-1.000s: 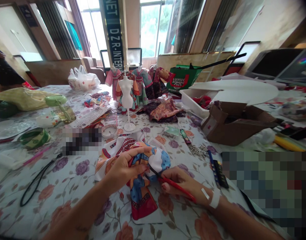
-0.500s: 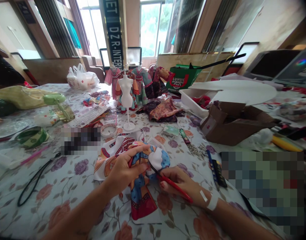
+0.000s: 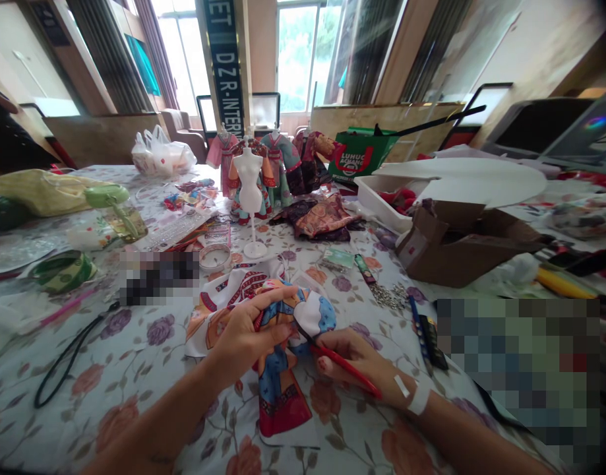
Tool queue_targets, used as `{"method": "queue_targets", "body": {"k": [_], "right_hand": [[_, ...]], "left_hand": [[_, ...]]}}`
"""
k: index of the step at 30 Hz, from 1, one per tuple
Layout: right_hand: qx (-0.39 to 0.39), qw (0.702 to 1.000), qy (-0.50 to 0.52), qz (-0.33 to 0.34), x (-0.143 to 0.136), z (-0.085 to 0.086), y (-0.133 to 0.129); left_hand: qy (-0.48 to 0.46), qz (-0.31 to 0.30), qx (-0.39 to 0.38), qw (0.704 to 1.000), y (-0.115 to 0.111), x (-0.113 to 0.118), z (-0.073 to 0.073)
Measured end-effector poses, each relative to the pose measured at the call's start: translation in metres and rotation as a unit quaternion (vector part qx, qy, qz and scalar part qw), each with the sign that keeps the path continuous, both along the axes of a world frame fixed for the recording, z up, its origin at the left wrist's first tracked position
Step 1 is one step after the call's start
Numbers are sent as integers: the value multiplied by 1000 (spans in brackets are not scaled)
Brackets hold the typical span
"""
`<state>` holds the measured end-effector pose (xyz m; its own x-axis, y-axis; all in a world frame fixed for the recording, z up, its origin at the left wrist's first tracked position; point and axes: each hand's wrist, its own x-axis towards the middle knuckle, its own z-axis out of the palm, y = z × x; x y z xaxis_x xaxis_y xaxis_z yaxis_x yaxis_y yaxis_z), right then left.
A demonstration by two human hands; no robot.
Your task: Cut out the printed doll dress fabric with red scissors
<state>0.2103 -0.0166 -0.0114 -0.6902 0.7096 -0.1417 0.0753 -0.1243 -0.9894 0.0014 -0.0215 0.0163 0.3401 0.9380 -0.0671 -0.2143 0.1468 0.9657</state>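
My left hand (image 3: 253, 330) is closed on a piece of printed fabric (image 3: 283, 389), pinching it between thumb and fingers. The fabric is blue, orange and white with a dark red lower end that hangs down onto the tablecloth. In my right hand (image 3: 352, 359) is a pair of red-handled scissors (image 3: 349, 366), with the dark blades against the fabric beside my left thumb. The blade tips are hidden by cloth. More printed white and orange cloth (image 3: 206, 323) lies under and left of my left hand. White tape strips cross my right wrist.
Beyond my hands stands a small white dress form (image 3: 250, 181), with several doll-sized robes (image 3: 277, 161) behind it. Folded brocade (image 3: 327, 218) lies nearby. At right are a cardboard box (image 3: 446, 251), a white tray (image 3: 382, 208) and small metal pieces (image 3: 389, 295). A green tape roll (image 3: 62, 272) sits left.
Almost nothing differs. The red handles have shifted very slightly in my right hand, while my left hand keeps its pinch on the fabric.
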Motion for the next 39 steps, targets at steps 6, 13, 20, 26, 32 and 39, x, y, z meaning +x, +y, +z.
{"method": "queue_targets", "body": {"k": [6,13,20,26,32,39], "right_hand": [[-10,1000,3,-11,0,-2,-1],[-19,1000,-2,-22,-1,0,-2],[-11,999,-17,-31,-2,2,-3],[0,999,-18,-33,-2,1,-2],[-5,999,-11,-41,-2,-1,-4],[7,999,-17,-43,-3,-1,-4]], "left_hand": [[-14,-5,10,1000,1,1,0],[-6,4,-1,1000,1,1,-4],[-1,19,7,1000,0,3,-6],[-23,13,-4,1000,-1,4,-6],[-22,26,7,999,-3,5,-3],[-14,38,6,999,-4,6,0]]}}
